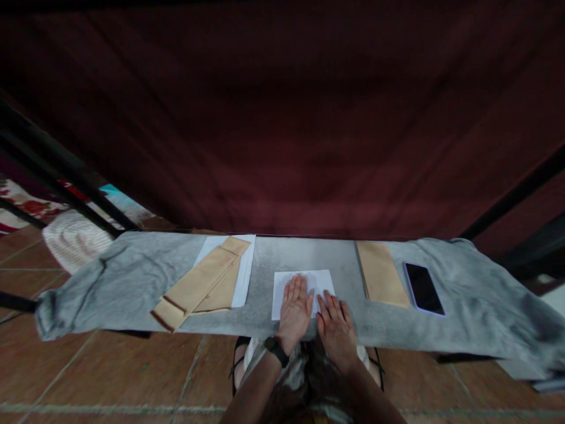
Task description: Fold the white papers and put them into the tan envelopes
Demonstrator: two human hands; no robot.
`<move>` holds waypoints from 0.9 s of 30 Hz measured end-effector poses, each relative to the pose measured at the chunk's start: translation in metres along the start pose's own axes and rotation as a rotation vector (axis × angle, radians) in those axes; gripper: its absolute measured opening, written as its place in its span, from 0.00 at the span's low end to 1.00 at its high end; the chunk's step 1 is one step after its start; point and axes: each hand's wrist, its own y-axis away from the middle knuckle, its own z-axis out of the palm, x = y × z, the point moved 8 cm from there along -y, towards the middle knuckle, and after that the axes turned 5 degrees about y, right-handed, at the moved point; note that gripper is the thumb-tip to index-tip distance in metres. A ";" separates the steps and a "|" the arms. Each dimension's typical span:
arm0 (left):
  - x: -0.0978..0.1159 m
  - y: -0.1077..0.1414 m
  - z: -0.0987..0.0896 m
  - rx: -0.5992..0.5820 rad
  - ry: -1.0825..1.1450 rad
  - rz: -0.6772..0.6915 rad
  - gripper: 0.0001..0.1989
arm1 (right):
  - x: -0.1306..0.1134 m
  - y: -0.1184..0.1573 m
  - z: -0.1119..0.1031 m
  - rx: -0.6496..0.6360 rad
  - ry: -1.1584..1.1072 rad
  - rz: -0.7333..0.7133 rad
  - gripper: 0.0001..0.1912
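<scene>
A white sheet of paper (pixel 278 294) lies on the grey cloth in front of me. My left hand (pixel 295 305), with a dark watch on its wrist, rests flat on the middle of the sheet, fingers stretched away from me. My right hand (pixel 336 324) lies spread at the sheet's lower right corner, fingertips on its right part. Brown folded paper pieces (pixel 205 277) rest over white sheets (pixel 243 277) to the left. On the right is a stack of brown paper (pixel 383 274).
A phone (pixel 424 288) with a pale purple edge lies right of the brown stack. Grey cloth (pixel 141 265) covers the long narrow surface. A dark red curtain (pixel 300 147) hangs behind it. Black metal bars (pixel 521 194) stand at both sides; tiled floor (pixel 145 377) shows below.
</scene>
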 end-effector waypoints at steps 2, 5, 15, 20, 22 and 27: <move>0.016 0.000 0.013 -0.082 0.010 0.055 0.29 | -0.001 0.001 0.001 -0.010 0.026 -0.013 0.25; 0.018 0.003 0.021 -0.125 -0.003 0.081 0.29 | -0.002 0.001 0.001 -0.004 0.043 -0.018 0.26; -0.026 0.022 0.000 -0.052 -0.111 0.075 0.28 | 0.005 -0.004 0.004 -0.003 -0.035 0.024 0.24; -0.023 0.022 -0.002 -0.052 -0.166 0.088 0.26 | -0.011 -0.044 0.008 -0.068 -0.097 0.044 0.24; -0.022 0.022 -0.002 -0.064 -0.180 0.096 0.26 | -0.026 -0.063 0.013 -0.102 -0.118 -0.019 0.24; -0.024 0.022 -0.002 -0.078 -0.186 0.095 0.27 | -0.042 -0.090 0.029 -0.167 -0.120 -0.067 0.24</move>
